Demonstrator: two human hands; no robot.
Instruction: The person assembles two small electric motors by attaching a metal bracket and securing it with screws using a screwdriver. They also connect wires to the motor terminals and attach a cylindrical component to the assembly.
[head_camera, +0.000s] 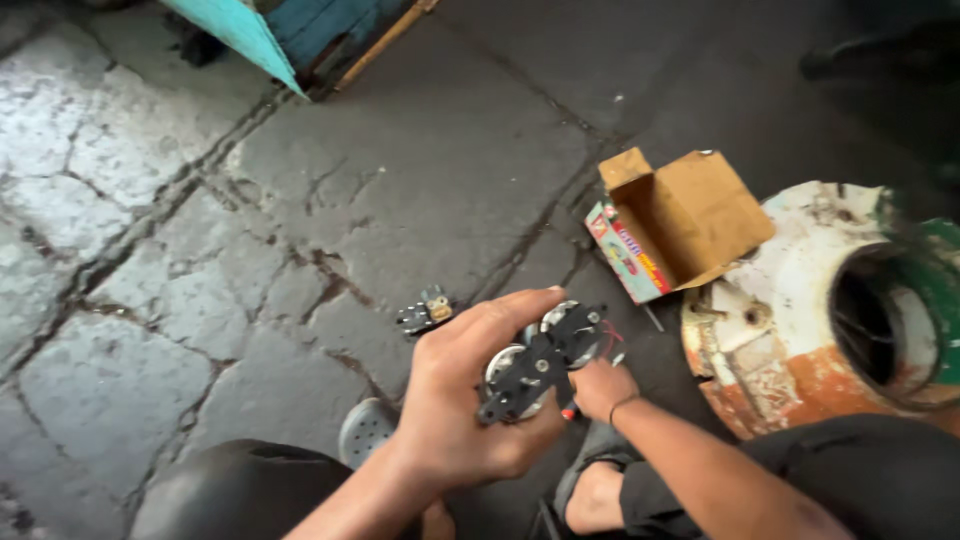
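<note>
Left hand (455, 400) cradles a black-and-metal motor assembly (537, 362) above the cracked stone floor (300, 200), fingers wrapped around it. Right hand (600, 388) closes on a red-tipped tool at its edge. Part looks rigid, fairly weighty; thin red wires fragile, so grip the round housings.

Light: dim, soft daylight — top-right corner dark | slight motion blur

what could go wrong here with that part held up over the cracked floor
1. The left hand holds the black part in the air while the right hand works a red-tipped tool at it; a slip could jab the palm.
2. Its thin red wires hang loose and might snag.
3. The small piece on the floor could get kicked away.
</note>
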